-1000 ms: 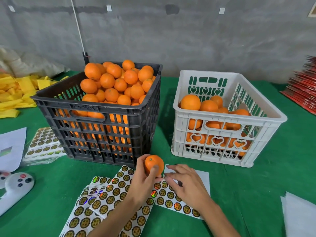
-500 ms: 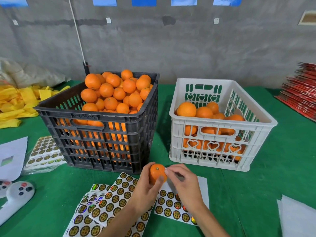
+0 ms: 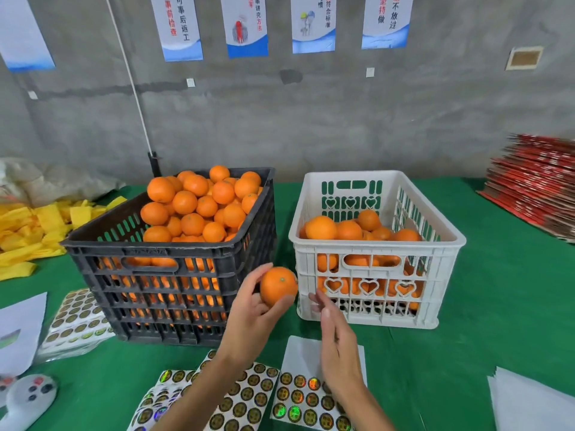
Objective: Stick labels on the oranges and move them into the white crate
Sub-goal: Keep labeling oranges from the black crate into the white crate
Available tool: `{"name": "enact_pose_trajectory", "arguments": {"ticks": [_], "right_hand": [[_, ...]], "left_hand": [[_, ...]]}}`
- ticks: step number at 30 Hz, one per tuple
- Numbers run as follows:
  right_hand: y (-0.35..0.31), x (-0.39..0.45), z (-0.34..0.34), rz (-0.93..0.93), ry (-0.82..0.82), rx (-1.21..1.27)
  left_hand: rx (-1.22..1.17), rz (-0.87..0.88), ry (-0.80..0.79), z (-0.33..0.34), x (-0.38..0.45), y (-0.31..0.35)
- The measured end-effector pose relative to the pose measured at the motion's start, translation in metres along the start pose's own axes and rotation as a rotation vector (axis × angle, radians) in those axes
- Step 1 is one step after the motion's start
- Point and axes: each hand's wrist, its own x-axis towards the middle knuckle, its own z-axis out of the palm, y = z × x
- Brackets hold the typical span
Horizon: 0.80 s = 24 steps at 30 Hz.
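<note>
Orange (image 3: pixel 278 285) is held in the air in front of the gap between the two crates, just left of the white crate's (image 3: pixel 367 312) near-left corner, stem dimple facing up and toward the camera; no label visible on the side shown

Left hand (image 3: pixel 249 318) grip: fingers and thumb curled round the orange from below and left, thumb up along its left edge

Right hand (image 3: pixel 337 340) just right of the orange, not touching it; grip spread, fingers straight and loose, holding nothing, slightly motion-blurred

White crate partly filled with oranges, pile showing above the near rim on the left side

Black crate (image 3: pixel 174 275) to the left, heaped with oranges above its rim

Label sheets (image 3: pixel 298 396) lie on the green surface (image 3: pixel 497 306) under both forearms, rows of round gold stickers, some holographic; a bare strip of backing at the top of the right sheet

More label sheets (image 3: pixel 74 318) left of the black crate; grey controller (image 3: pixel 29 396) at the bottom-left; yellow cloth pile (image 3: pixel 34 231) far left; red stack (image 3: pixel 538 188) far right; white paper (image 3: pixel 535 402) bottom-right; posters (image 3: pixel 245 23) on the concrete wall
</note>
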Motion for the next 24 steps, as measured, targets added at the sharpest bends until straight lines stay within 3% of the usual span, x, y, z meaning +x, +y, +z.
{"name": "enact_pose_trajectory", "arguments": {"ticks": [3, 7, 11, 14, 20, 24], "right_hand": [[0.003, 0.006, -0.002, 0.003, 0.072, 0.012], [0.012, -0.002, 0.000, 0.094, 0.004, -0.090], [0.018, 0.000, 0.001, 0.148, -0.006, -0.173], [0.017, 0.000, 0.001, 0.144, -0.009, -0.184], [0.009, 0.003, 0.013, 0.047, -0.033, -0.201], [0.008, 0.013, 0.030, 0.051, -0.052, -0.158]], "left_hand": [[0.165, 0.139, 0.016, 0.020, 0.036, 0.037], [0.327, 0.332, -0.012, 0.064, 0.086, 0.073], [0.561, 0.271, -0.072, 0.113, 0.127, 0.093], [0.612, 0.223, -0.132, 0.122, 0.142, 0.097], [0.836, 0.332, -0.001, 0.034, 0.164, 0.107], [1.009, 0.180, 0.110, -0.047, 0.181, 0.107]]}}
